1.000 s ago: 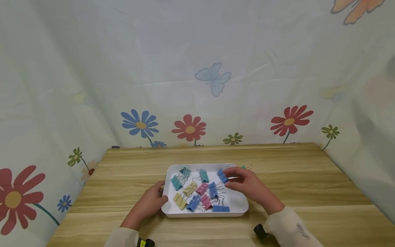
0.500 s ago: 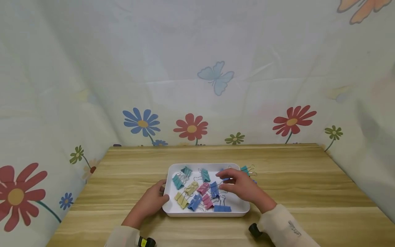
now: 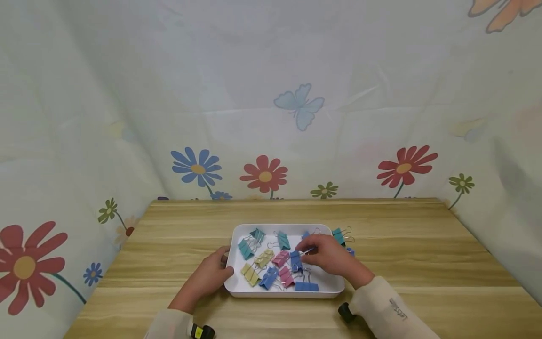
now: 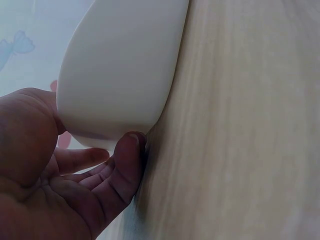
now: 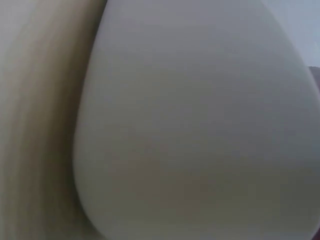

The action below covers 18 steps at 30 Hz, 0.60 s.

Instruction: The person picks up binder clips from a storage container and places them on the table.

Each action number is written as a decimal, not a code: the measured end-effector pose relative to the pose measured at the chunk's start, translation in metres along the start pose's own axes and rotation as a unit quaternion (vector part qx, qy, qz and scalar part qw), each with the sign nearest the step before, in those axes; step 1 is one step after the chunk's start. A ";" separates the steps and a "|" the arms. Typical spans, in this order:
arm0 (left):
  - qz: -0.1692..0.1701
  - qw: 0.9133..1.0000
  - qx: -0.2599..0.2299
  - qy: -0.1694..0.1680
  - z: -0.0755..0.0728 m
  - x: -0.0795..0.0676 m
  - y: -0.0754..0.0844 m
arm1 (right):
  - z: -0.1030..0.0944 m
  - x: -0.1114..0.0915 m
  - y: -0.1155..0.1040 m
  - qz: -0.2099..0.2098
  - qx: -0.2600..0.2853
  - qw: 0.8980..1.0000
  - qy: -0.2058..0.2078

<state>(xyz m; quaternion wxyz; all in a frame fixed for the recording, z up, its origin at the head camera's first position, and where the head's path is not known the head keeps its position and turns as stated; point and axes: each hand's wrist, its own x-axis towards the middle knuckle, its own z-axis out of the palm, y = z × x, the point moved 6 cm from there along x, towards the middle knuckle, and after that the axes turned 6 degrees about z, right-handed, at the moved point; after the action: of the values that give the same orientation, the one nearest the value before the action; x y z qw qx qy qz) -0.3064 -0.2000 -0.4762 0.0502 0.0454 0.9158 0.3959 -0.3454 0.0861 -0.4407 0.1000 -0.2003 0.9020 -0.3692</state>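
A white tray (image 3: 330, 287) holds several binder clips in teal, yellow, pink and blue. My left hand (image 3: 209, 273) grips its left end, the thumb at the rim; in the left wrist view, curled fingers (image 4: 127, 160) lie against the lower edge of the tray wall (image 4: 115, 70). My right hand (image 3: 330, 254) reaches over the tray's right side. Its thumb and forefinger are bent, a small gap between them, right at the wire handles of a blue binder clip (image 3: 296, 261). Another blue clip (image 3: 306, 234) is partly hidden behind this hand.
Outside the tray's right end, on the wooden table (image 3: 402, 245), lie a teal binder clip (image 3: 338, 236) and a blue clip (image 3: 350, 251) partly covered by my right hand. A flower-printed curtain (image 3: 237, 117) hangs behind the table. The tray's outer wall (image 5: 190, 125) fills most of the right wrist view.
My right hand has moved left and slightly toward me, from the blue clip at the back to the one nearer the middle; its finger gap has narrowed. My left hand keeps its grip.
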 end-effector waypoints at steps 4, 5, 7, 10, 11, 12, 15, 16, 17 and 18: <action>-0.004 1.000 -0.003 -0.002 0.001 0.000 0.000 | 0.002 0.002 0.000 0.003 -0.012 1.000 -0.002; -0.004 1.000 -0.003 -0.002 0.001 0.000 0.001 | 0.002 0.002 0.000 0.005 -0.013 1.000 -0.002; -0.005 1.000 -0.003 -0.002 0.001 0.000 0.001 | 0.003 0.003 0.001 0.007 -0.017 1.000 -0.003; -0.005 1.000 -0.004 -0.002 0.001 0.000 0.001 | 0.004 0.004 0.001 0.015 -0.023 1.000 -0.002; -0.005 1.000 -0.003 -0.002 0.001 0.000 0.001 | 0.004 0.003 0.000 0.016 -0.024 1.000 -0.001; -0.007 1.000 -0.002 -0.001 0.001 0.001 0.000 | 0.004 0.003 0.000 0.017 -0.026 1.000 -0.001; -0.007 1.000 0.001 -0.001 0.001 0.001 0.000 | 0.004 0.002 -0.002 0.016 -0.030 0.999 0.004; -0.008 1.000 0.002 -0.001 0.001 0.001 -0.001 | 0.004 0.003 -0.002 0.015 -0.031 0.999 0.005; -0.008 1.000 0.002 -0.001 0.001 0.001 -0.001 | 0.004 0.003 -0.002 0.016 -0.032 0.999 0.006; -0.008 1.000 0.003 0.000 0.001 0.001 -0.001 | 0.005 0.003 -0.002 0.017 -0.034 0.999 0.007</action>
<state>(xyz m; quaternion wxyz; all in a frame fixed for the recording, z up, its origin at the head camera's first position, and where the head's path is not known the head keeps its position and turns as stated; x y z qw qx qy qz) -0.3071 -0.2000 -0.4778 0.0533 0.0386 0.9174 0.3926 -0.3459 0.0804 -0.4427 0.0932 -0.1860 0.9178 -0.3382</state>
